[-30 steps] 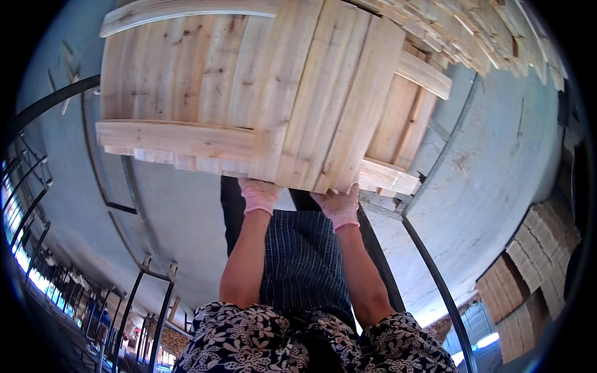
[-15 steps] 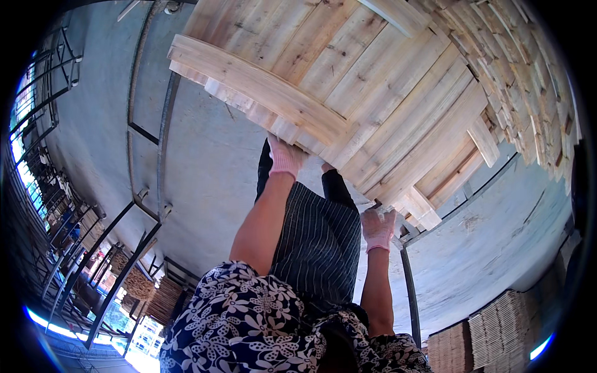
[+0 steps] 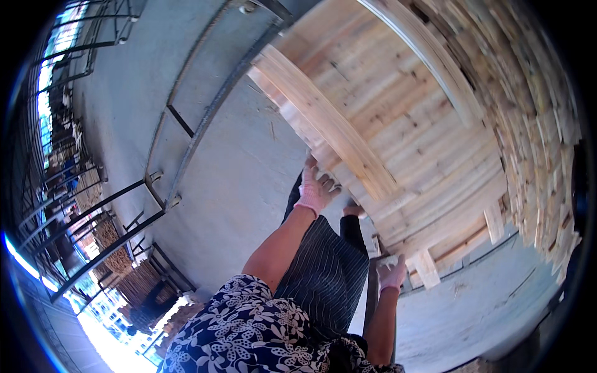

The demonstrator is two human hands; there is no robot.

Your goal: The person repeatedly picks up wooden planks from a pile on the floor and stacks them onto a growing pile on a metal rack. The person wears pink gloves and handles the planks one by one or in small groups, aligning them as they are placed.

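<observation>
A wide panel of pale boards [image 3: 398, 118] lies before me, with a thicker batten [image 3: 329, 118] across its left part. My left hand [image 3: 317, 191], in a pinkish knit glove, is beside the panel's near left edge. Its fingers are apart and slightly bent, with nothing seen in them. My right hand [image 3: 392, 275], gloved alike, is at the panel's near corner by a short protruding slat [image 3: 426, 268]. Its fingers look stretched out and apart; whether they touch the wood is unclear.
Tall stacks of rough boards [image 3: 528, 112] rise along the right, close against the panel. A metal frame [image 3: 211, 115] lies on the grey floor [image 3: 230, 161] to the left. More racks [image 3: 106, 221] and bundled wood [image 3: 146, 289] stand farther left.
My view has turned, so the panel appears farther right and more steeply tilted. My left hand's fingers, partly hidden at the panel edge before, now show apart. The right hand remains near the corner.
</observation>
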